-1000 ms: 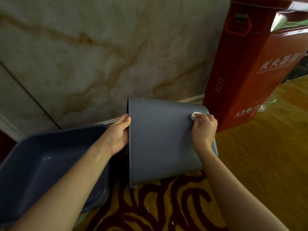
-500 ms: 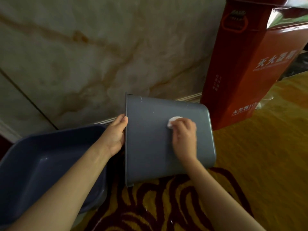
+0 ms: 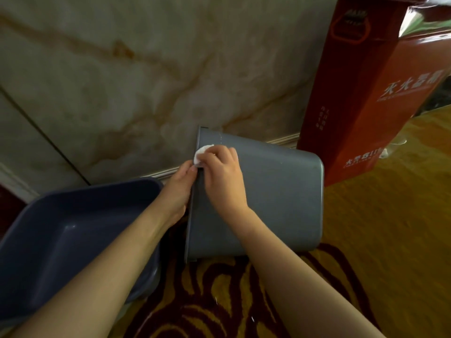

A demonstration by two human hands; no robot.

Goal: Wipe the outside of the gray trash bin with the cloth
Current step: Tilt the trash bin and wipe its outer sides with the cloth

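Gray trash bin (image 3: 275, 198) lies tipped on its side on the patterned carpet (image 3: 219, 301); right hand (image 3: 223, 176) presses a white cloth (image 3: 201, 152) near the bin's rim, left hand (image 3: 179, 189) gripping that rim beside it.

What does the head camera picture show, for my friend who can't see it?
A person's right hand presses a small white cloth against the rim end of a gray trash bin lying on its side on a patterned carpet, while the left hand steadies the rim. A blue plastic tub sits to its left, a tall red box to its right.
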